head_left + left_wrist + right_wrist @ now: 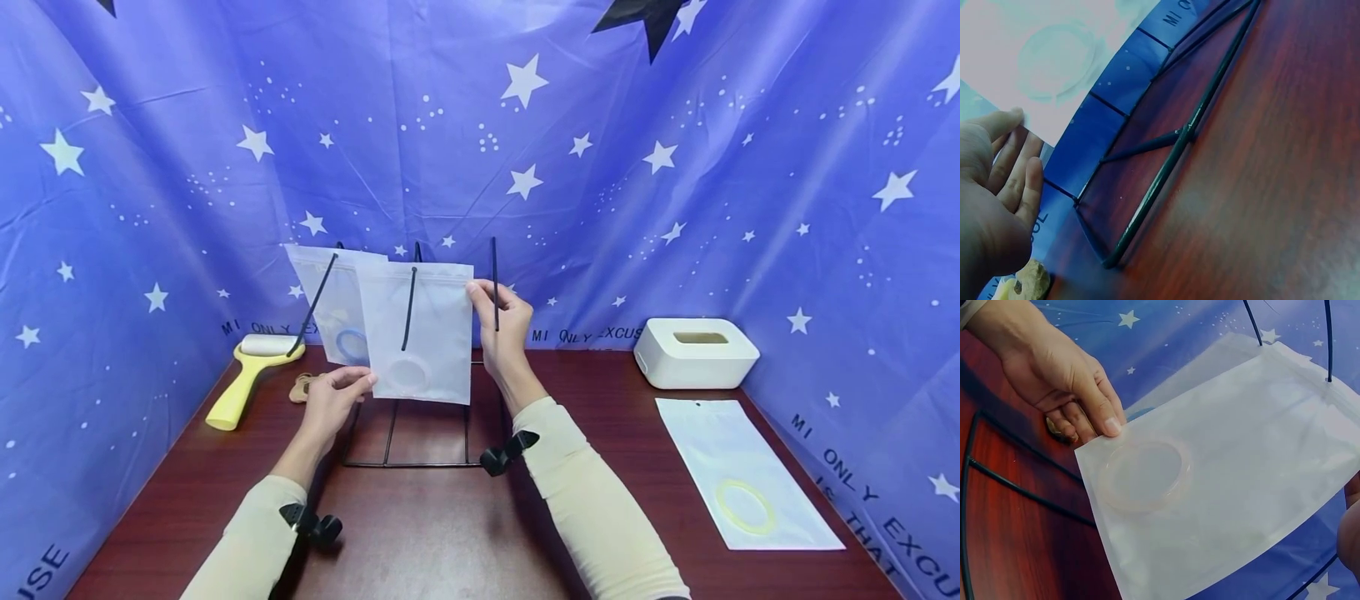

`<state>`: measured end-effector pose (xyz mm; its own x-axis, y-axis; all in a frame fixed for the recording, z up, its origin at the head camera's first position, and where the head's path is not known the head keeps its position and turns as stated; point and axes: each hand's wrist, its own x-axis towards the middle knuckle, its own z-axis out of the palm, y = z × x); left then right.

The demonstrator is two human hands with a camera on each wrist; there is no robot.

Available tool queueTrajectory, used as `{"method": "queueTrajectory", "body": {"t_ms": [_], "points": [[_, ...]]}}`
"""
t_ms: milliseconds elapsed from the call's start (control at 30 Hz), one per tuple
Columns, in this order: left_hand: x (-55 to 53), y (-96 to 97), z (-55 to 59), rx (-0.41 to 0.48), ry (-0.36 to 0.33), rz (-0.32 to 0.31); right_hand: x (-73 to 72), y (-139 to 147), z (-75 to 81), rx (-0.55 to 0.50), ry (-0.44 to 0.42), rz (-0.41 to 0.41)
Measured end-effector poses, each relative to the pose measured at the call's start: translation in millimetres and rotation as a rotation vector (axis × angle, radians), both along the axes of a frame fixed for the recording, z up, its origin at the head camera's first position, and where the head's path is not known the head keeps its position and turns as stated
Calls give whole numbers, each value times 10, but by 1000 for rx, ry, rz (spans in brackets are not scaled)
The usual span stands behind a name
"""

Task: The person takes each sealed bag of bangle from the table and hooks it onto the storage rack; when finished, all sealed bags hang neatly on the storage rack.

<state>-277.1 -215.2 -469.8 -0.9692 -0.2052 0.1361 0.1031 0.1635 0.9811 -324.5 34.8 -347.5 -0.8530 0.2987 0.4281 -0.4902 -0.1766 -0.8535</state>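
Note:
A white frosted zip pouch (pixel 442 325) with a pale ring (pixel 1183 478) inside hangs by its top hole on the middle prong (pixel 409 308) of a black wire rack (pixel 420 465). My left hand (pixel 330 408) pinches its lower left corner between thumb and fingers; the left wrist view shows the other fingers behind it. At the upper right edge of the pouch, my right hand (pixel 507 329) pinches with thumb and index finger, beside the bare right prong (pixel 495 279). A second pouch (pixel 322 287), holding a blue ring (pixel 340 347), hangs on the left prong, partly covered by the first.
On the right of the table (pixel 615 467) lies another white pouch (pixel 720 442) with a yellow ring (pixel 767 508). Behind it stands a white tissue box (pixel 693 371). A yellow-handled lint roller (pixel 238 392) and a small tan object (pixel 300 388) lie at left. Starry blue cloth surrounds the table.

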Motion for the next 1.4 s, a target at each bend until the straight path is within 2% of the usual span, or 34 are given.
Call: {"method": "queueTrajectory", "body": {"t_ms": [200, 700, 867, 1033, 1233, 1400], "points": [[-58, 26, -1, 12, 0, 37, -53, -43, 35, -33, -54, -1], [-146, 69, -28, 78, 36, 83, -182, -115, 32, -41, -39, -21], [-158, 73, -43, 73, 36, 94, -201, -96, -3, -48, -45, -28], [-169, 62, -71, 57, 25, 101, -209, -55, -43, -35, -51, 4], [-142, 5, -108, 16, -11, 84, -209, 20, -117, 41, -43, -8], [-66, -78, -130, -24, -58, 96, -205, 117, -177, 71, -26, 8]]}}
